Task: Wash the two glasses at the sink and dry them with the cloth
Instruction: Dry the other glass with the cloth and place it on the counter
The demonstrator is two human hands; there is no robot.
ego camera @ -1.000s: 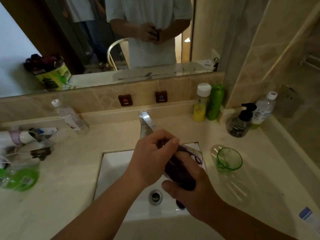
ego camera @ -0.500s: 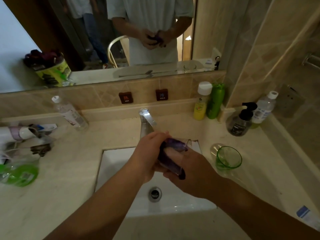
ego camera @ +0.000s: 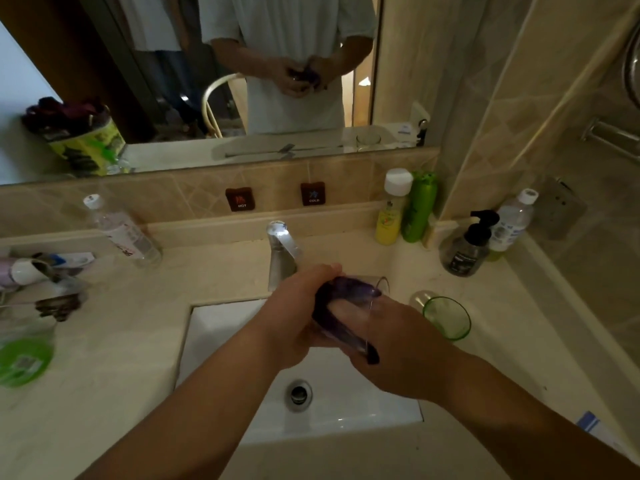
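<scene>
Beige marble desk (ego camera: 104, 341) surrounds the white sink (ego camera: 225, 341), and above its basin the clear drinking glass (ego camera: 360, 306) has risen closer to the chrome tap (ego camera: 282, 251). Left hand (ego camera: 294, 313) grips it; right hand (ego camera: 391, 341) fingers now push the dark purple cloth (ego camera: 332, 292) inside, so drying looks underway. Right of those fingers stands the green translucent glass (ego camera: 446, 318), untouched.

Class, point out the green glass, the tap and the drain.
green glass (ego camera: 446, 318): head view, on its rim opening.
tap (ego camera: 282, 247): head view, on its spout.
drain (ego camera: 299, 392): head view, on its metal ring.
</scene>
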